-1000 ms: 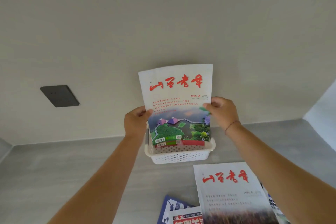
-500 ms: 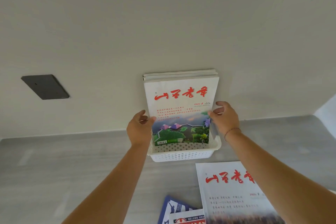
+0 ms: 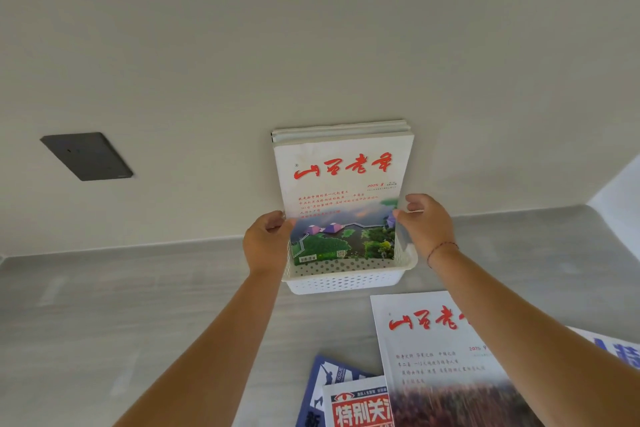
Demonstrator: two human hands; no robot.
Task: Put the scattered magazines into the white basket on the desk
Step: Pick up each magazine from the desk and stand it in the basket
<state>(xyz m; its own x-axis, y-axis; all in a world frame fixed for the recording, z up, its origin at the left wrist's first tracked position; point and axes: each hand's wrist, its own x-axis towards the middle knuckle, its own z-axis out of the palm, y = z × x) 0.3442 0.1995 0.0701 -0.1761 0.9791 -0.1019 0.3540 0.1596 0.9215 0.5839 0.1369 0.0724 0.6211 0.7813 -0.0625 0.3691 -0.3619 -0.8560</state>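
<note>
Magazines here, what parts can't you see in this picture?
Head view:
- Back magazines: only top edges show; the front magazine hides their covers and their number.
- Left hand and right hand: fingertips hidden behind that magazine.
- White magazine, red-title magazine and blue magazine on the desk: cut off by the bottom edge; the right forearm covers the white one's side.
- Small print: too small.

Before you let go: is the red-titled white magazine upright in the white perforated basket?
Upright: the red-titled white magazine stands inside the white perforated basket, left hand and right hand pinching its sides.
</note>
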